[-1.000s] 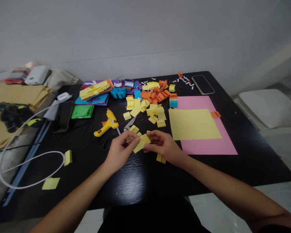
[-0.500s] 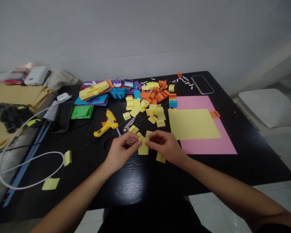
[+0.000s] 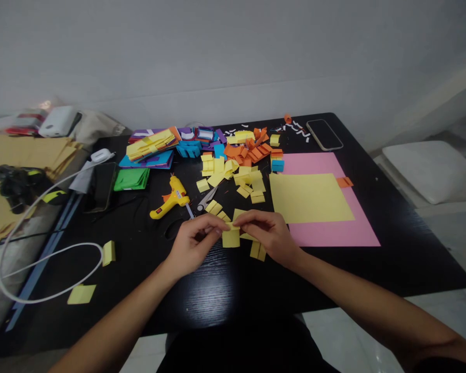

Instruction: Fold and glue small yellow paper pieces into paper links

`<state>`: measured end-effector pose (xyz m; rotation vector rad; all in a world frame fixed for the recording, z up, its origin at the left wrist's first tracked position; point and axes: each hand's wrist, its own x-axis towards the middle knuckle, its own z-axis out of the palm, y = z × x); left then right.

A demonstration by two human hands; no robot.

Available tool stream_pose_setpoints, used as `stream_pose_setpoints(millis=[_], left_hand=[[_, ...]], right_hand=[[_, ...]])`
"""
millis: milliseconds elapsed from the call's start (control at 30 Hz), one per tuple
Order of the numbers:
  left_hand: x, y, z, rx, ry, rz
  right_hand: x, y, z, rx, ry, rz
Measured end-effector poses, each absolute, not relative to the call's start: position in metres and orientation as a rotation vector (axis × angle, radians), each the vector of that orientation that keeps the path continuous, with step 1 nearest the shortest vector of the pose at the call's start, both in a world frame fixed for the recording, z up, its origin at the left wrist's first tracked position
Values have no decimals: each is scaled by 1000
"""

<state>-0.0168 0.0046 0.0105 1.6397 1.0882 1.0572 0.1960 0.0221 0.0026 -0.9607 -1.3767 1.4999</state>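
Jointly pinching yellow paper slip (image 3: 231,239) in nearly closed left hand (image 3: 189,246) and right hand (image 3: 271,236); folded crosswise midway between both.

The black table (image 3: 147,254) shows a bright reflection near its front edge. Left of centre lies a yellow glue gun (image 3: 172,198), near a pair of scissors (image 3: 207,198); a green paper bundle (image 3: 131,179) and a dark phone (image 3: 102,186) lie farther left. Folded yellow pieces (image 3: 218,165) and orange pieces (image 3: 252,153) spread across the middle. A pink sheet (image 3: 334,237) lies right, white scraps (image 3: 296,127) behind it.
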Motion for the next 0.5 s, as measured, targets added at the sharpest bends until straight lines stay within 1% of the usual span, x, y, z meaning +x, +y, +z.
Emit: stream_pose_setpoints(millis=[200,367,500], left_hand=[[-17,1,9,1880,1020,1056],[-11,1,3,1704,1170,1145],[-11,3,4,1744,1210,1060]], right_hand=[[191,19,-2,-998,-1319,1483],[188,17,-5,-1024,-1297,1475],[189,17,-6,-1004,-1283,1480]])
